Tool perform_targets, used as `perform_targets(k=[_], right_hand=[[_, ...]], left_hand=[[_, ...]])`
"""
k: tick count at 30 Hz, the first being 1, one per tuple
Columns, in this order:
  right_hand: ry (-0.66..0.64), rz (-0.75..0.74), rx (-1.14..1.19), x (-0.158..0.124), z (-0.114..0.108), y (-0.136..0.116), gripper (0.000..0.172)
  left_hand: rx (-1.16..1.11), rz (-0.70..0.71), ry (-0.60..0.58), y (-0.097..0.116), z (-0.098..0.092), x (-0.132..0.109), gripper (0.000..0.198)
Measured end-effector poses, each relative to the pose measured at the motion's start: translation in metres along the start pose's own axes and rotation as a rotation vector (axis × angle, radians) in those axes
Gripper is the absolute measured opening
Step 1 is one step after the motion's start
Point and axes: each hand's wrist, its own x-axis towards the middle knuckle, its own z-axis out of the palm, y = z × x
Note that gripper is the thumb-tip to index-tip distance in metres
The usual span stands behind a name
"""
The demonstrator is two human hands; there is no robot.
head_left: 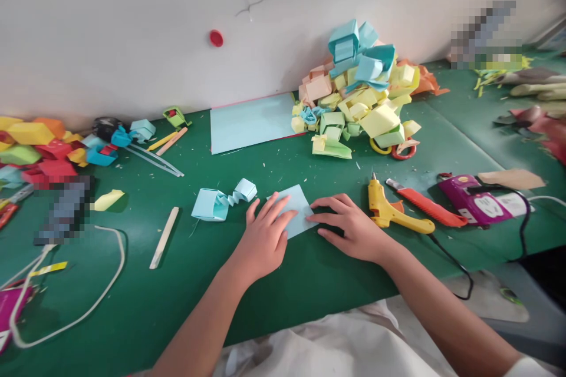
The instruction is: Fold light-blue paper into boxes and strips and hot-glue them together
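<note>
A square of light blue paper (299, 212) lies flat on the green table in front of me. My left hand (269, 234) rests over its left side with the fingers spread, their tips on the paper. At the right edge, my right hand (347, 225) touches the sheet with its fingertips, fingers apart. Just left of my left hand sit a folded light blue paper box (210, 205) and a smaller blue paper box (245, 189), joined by a zigzag paper strip (231, 199).
Right of my hands lie a yellow glue gun (389, 212), a red utility knife (431, 205) and a purple power strip (469, 200). Behind stand a heap of folded paper boxes (367, 100) and blue sheets (252, 122). A flat wooden stick (163, 238) and white cable (112, 288) are leftward.
</note>
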Motion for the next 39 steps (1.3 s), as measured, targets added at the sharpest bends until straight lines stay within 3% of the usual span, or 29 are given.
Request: perform_targets(k=[23, 33, 39], right_hand=[[0.008, 0.001, -0.011, 0.0009, 0.0007, -0.0004, 0.031], [0.001, -0.018, -0.096, 0.0014, 0.0018, -0.0053, 0.03], [-0.024, -0.004, -0.126, 0.0029, -0.0008, -0.01, 0.028]], left_hand=[[0.009, -0.001, 0.009, 0.0018, 0.0, 0.0003, 0.046], [0.051, -0.074, 0.037, 0.0077, 0.0013, 0.0034, 0.048], [0.059, -0.096, -0.018, 0.008, -0.0006, 0.0052, 0.047]])
